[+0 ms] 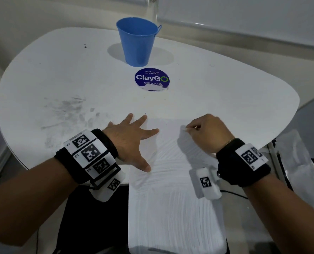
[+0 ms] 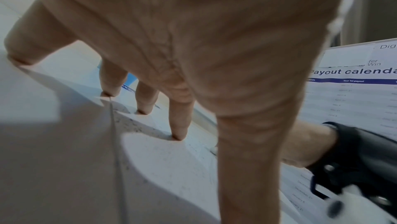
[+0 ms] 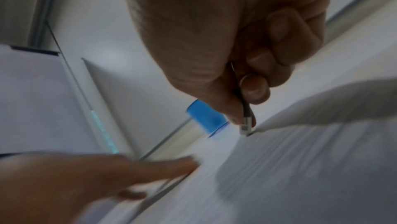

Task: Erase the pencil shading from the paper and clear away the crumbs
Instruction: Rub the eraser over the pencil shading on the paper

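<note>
2 hands (image 1: 132,142) (image 1: 207,132) on paper (image 1: 170,198)

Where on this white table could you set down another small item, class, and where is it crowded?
Free: the white table to the right of the blue metal bucket and round ClayGo sticker, and the smudged stretch to their left. Crowded: the near edge, where the left hand presses the white paper and the right hand pinches a slim tool.

Left hand (image 1: 132,142): palm down, fingers (image 2: 179,122) spread and straight, tips pressing the surface. Right hand (image 1: 207,132): fingers curled, thumb and forefinger pinching a thin dark pencil (image 3: 244,108), tip down. Both wrists carry black bands with markers.
</note>
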### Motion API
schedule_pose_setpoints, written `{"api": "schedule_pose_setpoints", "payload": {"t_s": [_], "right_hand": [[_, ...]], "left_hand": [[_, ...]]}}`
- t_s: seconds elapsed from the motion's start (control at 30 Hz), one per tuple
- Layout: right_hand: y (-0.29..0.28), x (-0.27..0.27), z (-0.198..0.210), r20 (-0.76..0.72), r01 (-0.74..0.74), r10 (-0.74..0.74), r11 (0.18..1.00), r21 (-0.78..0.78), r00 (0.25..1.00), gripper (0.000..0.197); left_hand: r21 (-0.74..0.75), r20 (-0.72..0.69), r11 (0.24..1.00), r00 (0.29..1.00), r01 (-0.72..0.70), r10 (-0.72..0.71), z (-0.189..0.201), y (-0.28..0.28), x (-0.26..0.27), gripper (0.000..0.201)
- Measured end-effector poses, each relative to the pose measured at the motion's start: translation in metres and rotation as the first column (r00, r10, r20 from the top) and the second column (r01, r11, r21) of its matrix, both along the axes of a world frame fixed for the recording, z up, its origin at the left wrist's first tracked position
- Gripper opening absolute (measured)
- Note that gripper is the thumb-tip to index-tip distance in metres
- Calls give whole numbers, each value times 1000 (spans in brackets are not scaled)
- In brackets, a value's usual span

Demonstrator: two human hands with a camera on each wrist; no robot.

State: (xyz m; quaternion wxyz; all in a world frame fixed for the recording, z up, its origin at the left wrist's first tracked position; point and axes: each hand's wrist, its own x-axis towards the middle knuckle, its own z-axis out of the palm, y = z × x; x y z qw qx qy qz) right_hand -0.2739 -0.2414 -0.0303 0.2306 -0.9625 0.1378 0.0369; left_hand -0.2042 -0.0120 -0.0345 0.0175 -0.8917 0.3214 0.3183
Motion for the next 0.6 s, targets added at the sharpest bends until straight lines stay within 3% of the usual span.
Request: {"api": "schedule_pose_setpoints", "payload": {"t_s": [0.07,0.13,0.27,0.43,0.6], "right_hand": [[18,-8,-2,-41,-114,115,993,39,992,20],[22,-7,-2,-66,-136,141,988,69,988,19],[-2,2,1,4,48,-48,999,-6,999,19],[30,-15,-1,-69,-164,168,985,55,983,19],[-4,-2,-1,19,45,-45,999,-1,999,18]], "left_hand": [[-4,1,1000,1000,-3,3,0,0,0,117],[-4,3,1000,1000,-5,5,0,0,0,117],[9,11,1000,1000,5,-5,0,0,0,117],[3,1,1000,1000,2,-2,0,-1,1,117],[8,1,1000,1000,2,-2,-2,0,1,117]]}}
